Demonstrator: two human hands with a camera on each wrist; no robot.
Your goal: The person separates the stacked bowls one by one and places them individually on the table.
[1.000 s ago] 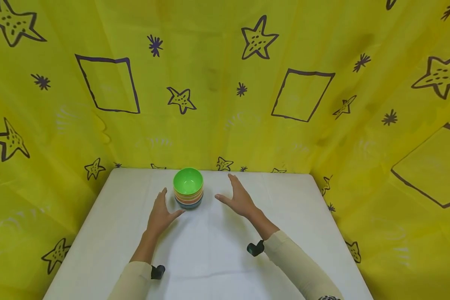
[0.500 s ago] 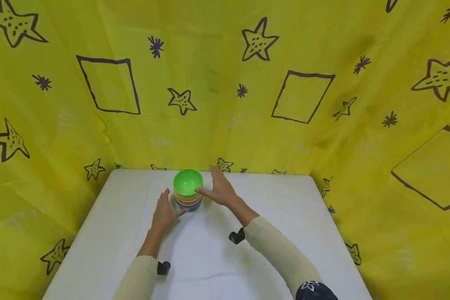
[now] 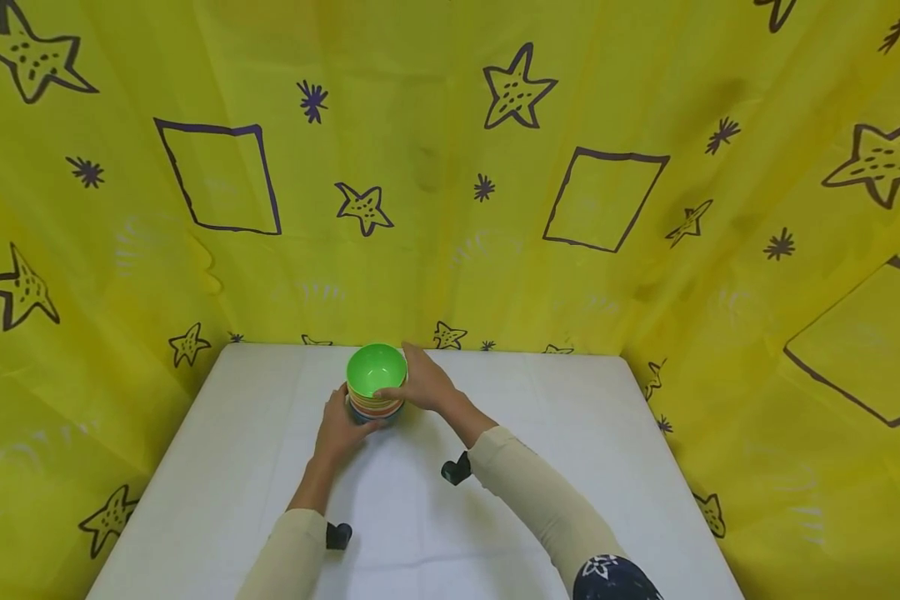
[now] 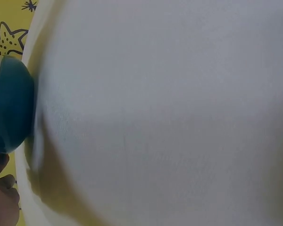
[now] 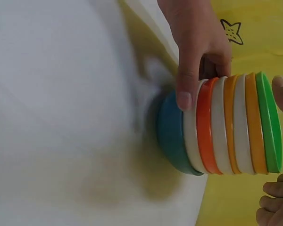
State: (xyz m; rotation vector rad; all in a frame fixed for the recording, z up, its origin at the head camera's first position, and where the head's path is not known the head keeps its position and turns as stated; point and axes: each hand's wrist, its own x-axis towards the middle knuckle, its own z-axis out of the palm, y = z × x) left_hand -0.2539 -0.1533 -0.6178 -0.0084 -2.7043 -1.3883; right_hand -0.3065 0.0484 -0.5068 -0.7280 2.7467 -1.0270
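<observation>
Bowl stack [image 5: 221, 125]: between the hands, nested, upright, apparently resting on the white tabletop [image 3: 555, 467].
Left hand [image 3: 339, 429]: curled round the low end, thumb at the blue bowl's [image 4: 15, 106] rim.
Right hand [image 3: 425, 382]: half-spread about the green bowl [image 3: 375, 367] up top; firm contact can't be told.
Handling: likely light, stiff, slick plastic, hard to break; low round the sides looks the best hold.
Hidden: left fingertips, behind the bowls; left-wrist view crops most of them.
</observation>
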